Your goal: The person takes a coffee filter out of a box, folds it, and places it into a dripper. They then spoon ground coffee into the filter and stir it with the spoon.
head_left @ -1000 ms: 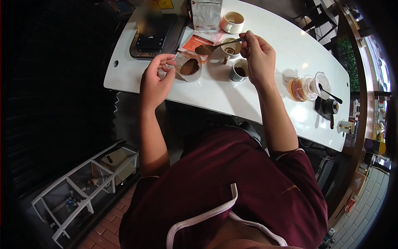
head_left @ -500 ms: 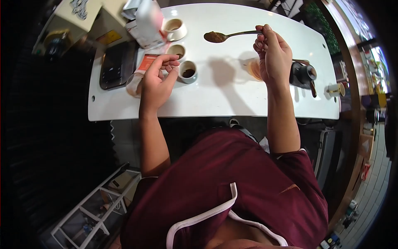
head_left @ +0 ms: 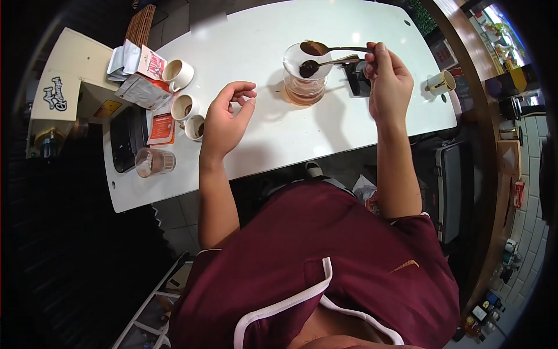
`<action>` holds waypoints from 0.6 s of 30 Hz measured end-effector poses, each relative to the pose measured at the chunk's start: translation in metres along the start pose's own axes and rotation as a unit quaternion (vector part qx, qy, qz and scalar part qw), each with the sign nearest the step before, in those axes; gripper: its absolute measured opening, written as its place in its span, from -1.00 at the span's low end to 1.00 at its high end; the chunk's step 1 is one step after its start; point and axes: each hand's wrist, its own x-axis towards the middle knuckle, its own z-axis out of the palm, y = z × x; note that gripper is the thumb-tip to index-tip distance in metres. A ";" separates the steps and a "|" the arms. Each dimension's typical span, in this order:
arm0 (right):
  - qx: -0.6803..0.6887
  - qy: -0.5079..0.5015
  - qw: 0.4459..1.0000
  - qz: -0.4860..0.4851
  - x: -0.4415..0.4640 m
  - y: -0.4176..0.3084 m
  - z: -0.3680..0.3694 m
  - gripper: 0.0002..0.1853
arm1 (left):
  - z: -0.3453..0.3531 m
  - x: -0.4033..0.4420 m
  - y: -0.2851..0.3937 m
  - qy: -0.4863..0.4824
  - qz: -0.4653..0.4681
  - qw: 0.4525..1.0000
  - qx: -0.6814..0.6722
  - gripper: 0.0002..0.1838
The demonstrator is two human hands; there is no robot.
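My right hand (head_left: pixel 390 84) pinches the handle end of a metal spoon (head_left: pixel 343 49). Brown powder (head_left: pixel 314 48) lies in its bowl, above the rim of a glass dripper (head_left: pixel 290 58). The dripper sits on a glass server (head_left: pixel 304 92) with amber liquid at the bottom. Inside the dripper are dark grounds (head_left: pixel 308 68) and a second spoon (head_left: pixel 338 60). My left hand (head_left: pixel 228 119) hovers over the table, fingers loosely curled and apart, holding nothing. A ribbed glass (head_left: pixel 155 162) with brown residue stands at the table's left end.
Three cups (head_left: pixel 178 74) stand left of my left hand, near coffee bags (head_left: pixel 143 91), an orange packet (head_left: pixel 161 128) and a black scale (head_left: pixel 129 138). A black item (head_left: pixel 356 79) lies behind my right hand. A mug (head_left: pixel 440 84) stands on the right of the white table (head_left: pixel 256 35).
The view has turned right. My right hand has carried the loaded spoon from near the ribbed glass to above the dripper. My left hand is still raised and empty.
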 end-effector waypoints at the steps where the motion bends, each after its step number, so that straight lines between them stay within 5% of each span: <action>1: -0.025 0.003 1.000 -0.019 -0.001 0.003 -0.003 -0.71 | 0.004 0.002 -0.001 -0.002 -0.001 1.000 0.000 -0.71; 6: -0.191 -0.065 0.965 -0.165 -0.018 0.030 -0.011 -0.80 | 0.012 0.003 -0.002 -0.001 -0.026 1.000 0.004 -0.73; 9: -0.356 -0.141 0.865 -0.325 -0.024 0.032 -0.012 -0.89 | 0.011 0.000 -0.003 0.003 -0.034 0.999 -0.003 -0.73; 18: -0.343 -0.131 0.864 -0.345 -0.021 0.030 -0.008 -0.90 | -0.003 -0.004 -0.003 0.023 -0.043 0.999 0.006 -0.73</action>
